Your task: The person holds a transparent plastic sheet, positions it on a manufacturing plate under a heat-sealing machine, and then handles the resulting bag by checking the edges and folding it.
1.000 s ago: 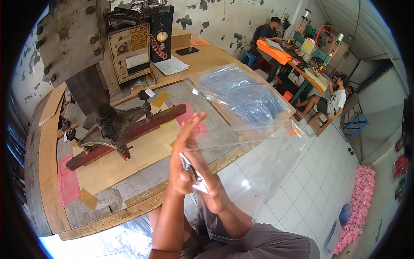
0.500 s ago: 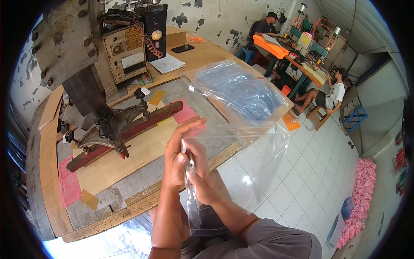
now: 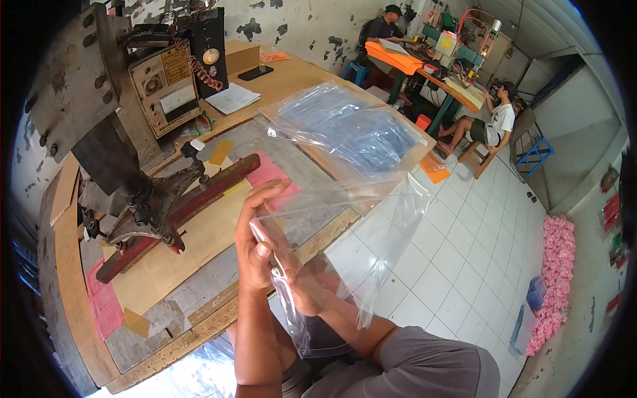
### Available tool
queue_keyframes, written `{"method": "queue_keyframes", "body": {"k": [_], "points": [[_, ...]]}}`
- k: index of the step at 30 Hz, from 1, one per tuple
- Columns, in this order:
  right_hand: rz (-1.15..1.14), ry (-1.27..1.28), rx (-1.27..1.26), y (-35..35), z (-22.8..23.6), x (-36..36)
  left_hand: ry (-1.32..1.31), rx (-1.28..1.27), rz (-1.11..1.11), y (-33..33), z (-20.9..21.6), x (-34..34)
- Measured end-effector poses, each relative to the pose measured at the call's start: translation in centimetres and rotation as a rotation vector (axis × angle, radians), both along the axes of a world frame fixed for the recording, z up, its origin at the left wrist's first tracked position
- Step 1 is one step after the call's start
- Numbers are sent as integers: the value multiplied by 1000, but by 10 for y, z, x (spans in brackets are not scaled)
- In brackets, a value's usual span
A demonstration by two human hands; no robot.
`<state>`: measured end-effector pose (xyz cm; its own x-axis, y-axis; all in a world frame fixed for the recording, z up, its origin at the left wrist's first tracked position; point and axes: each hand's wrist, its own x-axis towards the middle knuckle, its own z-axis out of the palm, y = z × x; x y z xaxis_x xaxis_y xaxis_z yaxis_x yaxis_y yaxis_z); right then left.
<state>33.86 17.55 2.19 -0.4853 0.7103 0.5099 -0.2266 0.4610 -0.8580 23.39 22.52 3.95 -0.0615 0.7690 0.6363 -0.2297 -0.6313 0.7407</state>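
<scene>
A clear plastic sheet (image 3: 378,245) hangs folded in front of me, its far corner reaching out over the floor. My left hand (image 3: 253,242) holds the sheet's left edge, with its thumb bent in and its fingers pointing up. Seen partly through the film, my right hand (image 3: 302,285) presses the same edge from the other side, close against the left palm. Its fingertips are partly hidden. To the left of my hands is a heat-press machine with a long red bar (image 3: 179,215), above a tan board (image 3: 159,265) on the worktable.
A stack of clear plastic sheets (image 3: 352,126) lies on a board at the table's far right. Behind the machine are papers (image 3: 232,97) and a phone (image 3: 256,73). Two people sit near another machine (image 3: 451,53). Pink bundles (image 3: 557,278) line the right wall.
The view has swung to the right. My hands have parted slightly at the wrists, and the plastic sheet has tilted and opened out, its lower corner lifting to the right.
</scene>
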Motion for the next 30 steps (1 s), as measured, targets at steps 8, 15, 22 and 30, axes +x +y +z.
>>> {"method": "queue_keyframes", "body": {"k": [8, 15, 22, 30], "points": [[-109, 0, 197, 7, -3, -17, -110, -33, -85, 0, 2, 2], [-274, -222, 311, 14, -5, 13, -43, -118, -129, -3, 0, -6], [-561, -60, 283, 6, 6, 15, -49, -109, -99, -9, 10, -7], [-406, 371, 105, 20, 3, 47, -116, -49, -76, -14, 13, -3]]}}
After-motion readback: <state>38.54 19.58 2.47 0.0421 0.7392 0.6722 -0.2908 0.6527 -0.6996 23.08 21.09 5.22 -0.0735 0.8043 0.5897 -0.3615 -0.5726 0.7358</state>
